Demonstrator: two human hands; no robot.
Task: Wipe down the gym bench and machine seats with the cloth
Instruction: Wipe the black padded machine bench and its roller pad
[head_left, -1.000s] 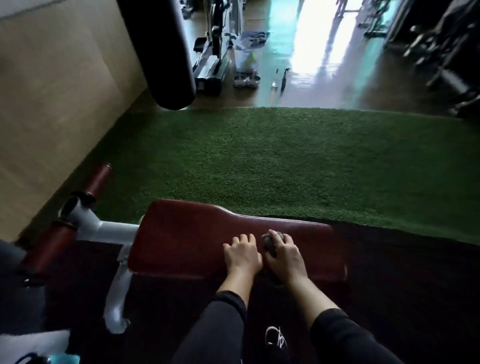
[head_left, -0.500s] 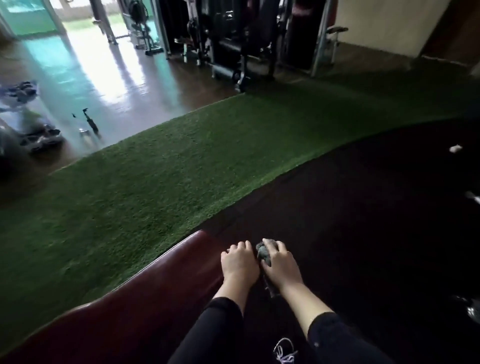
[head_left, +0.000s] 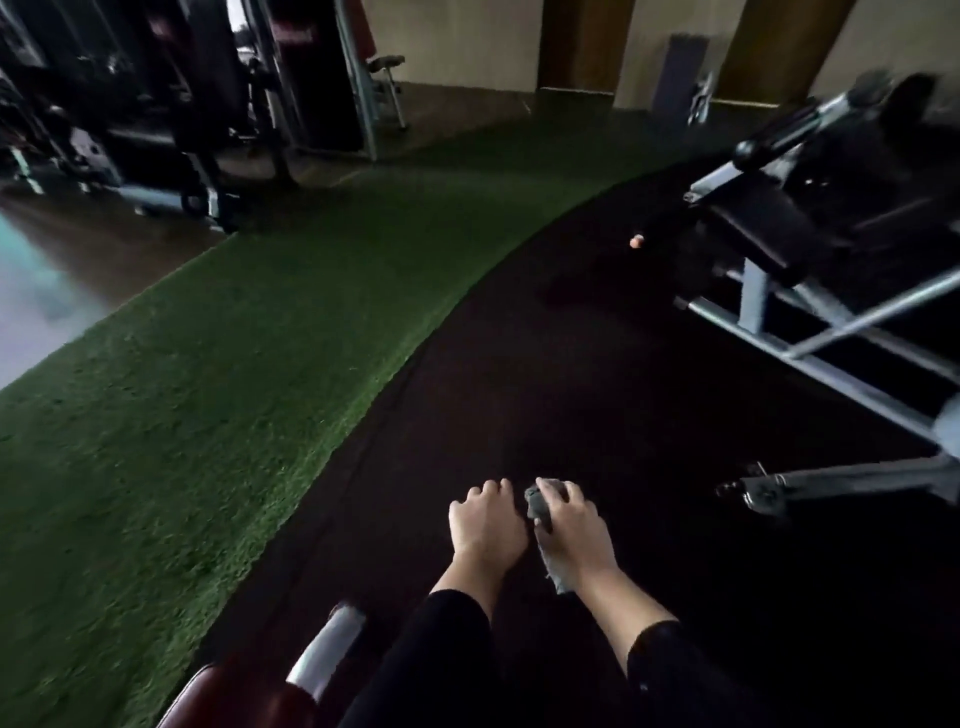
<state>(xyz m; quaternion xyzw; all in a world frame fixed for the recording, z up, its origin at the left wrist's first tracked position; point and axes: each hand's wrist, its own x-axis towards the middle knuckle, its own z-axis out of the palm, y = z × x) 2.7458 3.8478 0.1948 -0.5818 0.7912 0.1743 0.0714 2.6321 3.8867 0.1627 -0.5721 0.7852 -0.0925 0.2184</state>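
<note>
My right hand (head_left: 571, 530) grips a small grey cloth (head_left: 537, 506), its tail hanging below the wrist. My left hand (head_left: 485, 522) hovers just beside it with fingers curled and nothing in them. Both hands hang over the dark rubber floor (head_left: 545, 364). The red bench (head_left: 228, 696) shows only as a corner with a silver end at the bottom left, behind my left sleeve. A black padded machine seat (head_left: 769, 228) on a grey steel frame stands at the right.
Green turf (head_left: 182, 389) runs along the left of the dark floor. Black weight machines (head_left: 156, 130) stand at the far left back. Grey frame bars (head_left: 831, 353) and a low foot bar (head_left: 831, 483) reach in from the right.
The view has swung right, away from the red bench toward the black machine. Both hands left the bench pad and now hang over the floor, the cloth still in my right hand.
</note>
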